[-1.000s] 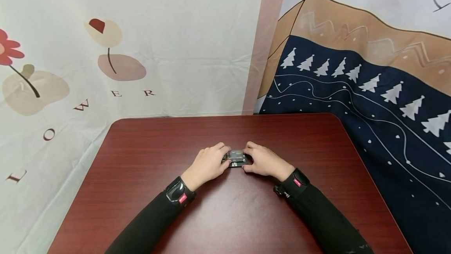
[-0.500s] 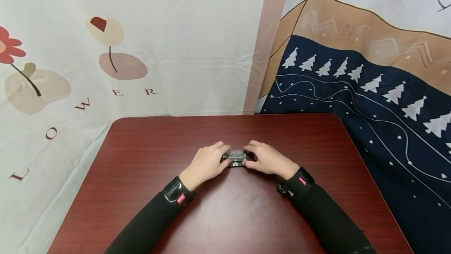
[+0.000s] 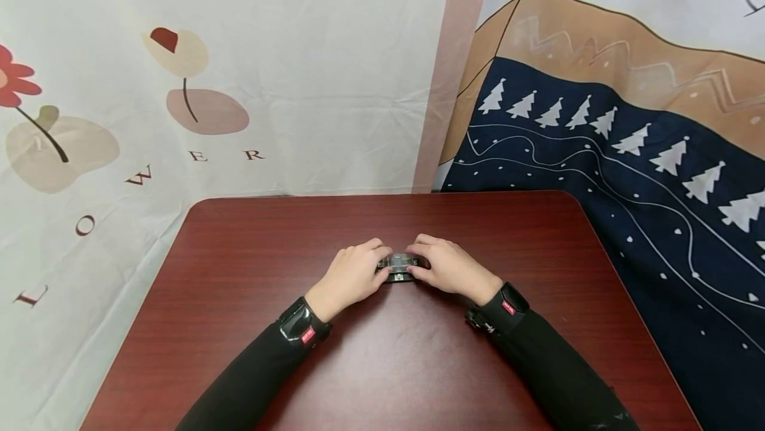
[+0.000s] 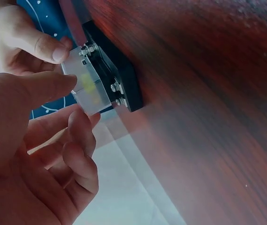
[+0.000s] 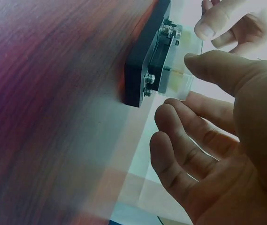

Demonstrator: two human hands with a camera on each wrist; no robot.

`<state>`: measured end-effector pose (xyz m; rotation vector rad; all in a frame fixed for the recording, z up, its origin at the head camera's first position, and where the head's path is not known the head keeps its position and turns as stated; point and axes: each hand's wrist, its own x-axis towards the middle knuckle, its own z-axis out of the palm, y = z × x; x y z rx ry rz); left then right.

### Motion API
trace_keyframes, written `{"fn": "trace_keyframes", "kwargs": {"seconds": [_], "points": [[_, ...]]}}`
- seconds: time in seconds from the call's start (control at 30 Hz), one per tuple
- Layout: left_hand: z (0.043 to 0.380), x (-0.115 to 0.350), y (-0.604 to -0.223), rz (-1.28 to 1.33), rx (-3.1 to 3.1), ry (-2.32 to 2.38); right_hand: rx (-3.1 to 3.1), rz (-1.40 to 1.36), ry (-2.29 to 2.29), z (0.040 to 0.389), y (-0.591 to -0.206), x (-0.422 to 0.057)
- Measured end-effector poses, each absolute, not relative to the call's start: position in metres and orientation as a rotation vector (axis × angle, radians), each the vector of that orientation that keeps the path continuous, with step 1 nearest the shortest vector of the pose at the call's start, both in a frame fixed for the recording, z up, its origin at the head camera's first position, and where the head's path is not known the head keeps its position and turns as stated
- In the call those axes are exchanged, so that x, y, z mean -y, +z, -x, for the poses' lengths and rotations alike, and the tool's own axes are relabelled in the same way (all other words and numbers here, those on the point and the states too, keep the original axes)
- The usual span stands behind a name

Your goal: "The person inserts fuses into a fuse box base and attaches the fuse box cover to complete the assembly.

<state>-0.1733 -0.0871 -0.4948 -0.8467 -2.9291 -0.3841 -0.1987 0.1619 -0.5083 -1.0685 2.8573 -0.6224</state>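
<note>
A small black block-shaped base (image 4: 119, 65) with metal screw terminals (image 4: 117, 87) rests on the table. On it sits a clear plastic cover (image 5: 182, 56), box-shaped, with something yellowish showing through. In the head view the device (image 3: 398, 263) lies between both hands. My left hand (image 3: 352, 273) pinches the cover from the left, thumb on the near side and index finger on the far side. From the right, my right hand (image 3: 451, 266) pinches the cover's other end in the same way. The remaining fingers of both hands curl loosely beside it.
The red-brown wooden table (image 3: 358, 364) has rounded far corners. Behind it hangs a pale cloth (image 3: 335, 86) with flower prints, and to the right a dark blue one (image 3: 597, 165) with white trees. Black sleeves (image 3: 251, 378) cover both forearms.
My right hand drew back slightly to the right, then came left again, its fingers now lying further over the cover. My left hand has stayed nearly still, and the base sits in the same place.
</note>
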Motion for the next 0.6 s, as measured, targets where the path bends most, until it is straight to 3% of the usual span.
{"fn": "trace_keyframes", "kwargs": {"seconds": [0.6], "points": [[0.1717, 0.0855, -0.5013, 0.855, 2.916, -0.364, -2.843, 1.074, -0.601, 0.2005, -0.5120, -0.1602]]}}
